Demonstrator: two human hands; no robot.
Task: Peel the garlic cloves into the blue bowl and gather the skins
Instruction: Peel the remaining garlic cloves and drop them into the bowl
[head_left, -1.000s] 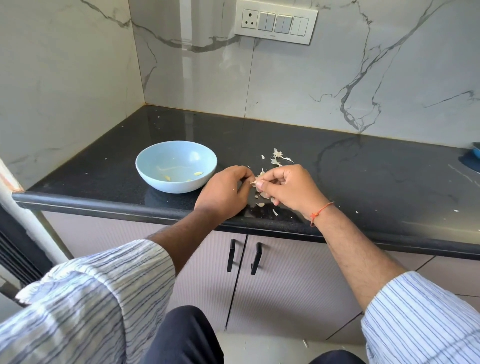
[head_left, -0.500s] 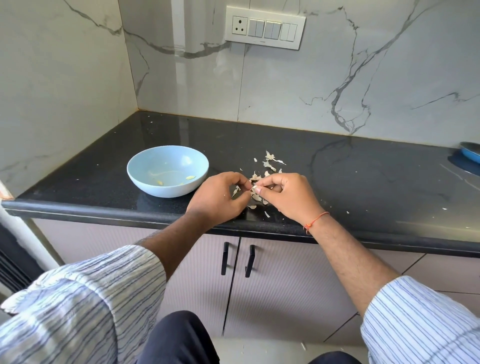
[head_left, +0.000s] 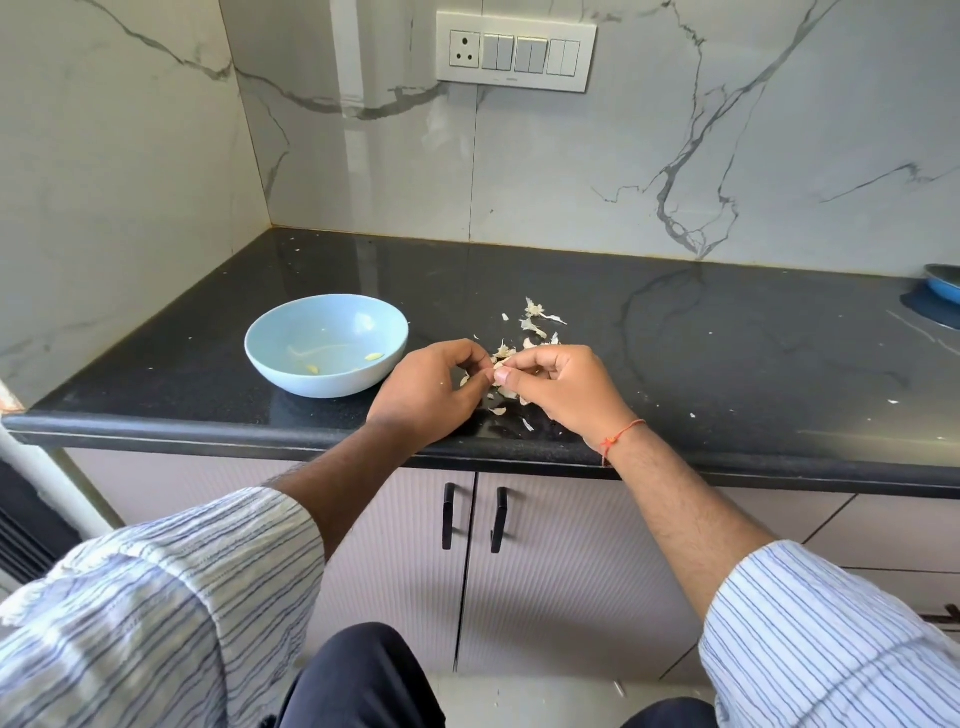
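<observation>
Two peeled cloves (head_left: 343, 363) lie in one blue bowl (head_left: 291, 332) on the black counter (head_left: 727, 353) under marble walls, while left hand (head_left: 426, 387) and right hand (head_left: 558, 387), fingers curled, pinch one garlic clove (head_left: 500, 366) amid scattered skins (head_left: 535, 317).

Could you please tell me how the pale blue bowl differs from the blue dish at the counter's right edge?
The bowl is pale blue and fully in view; the dish is darker blue and cut off by the frame. The bowl sits near the front edge beside the left hand; the dish sits further back, far right. Both rest on the black counter.
</observation>
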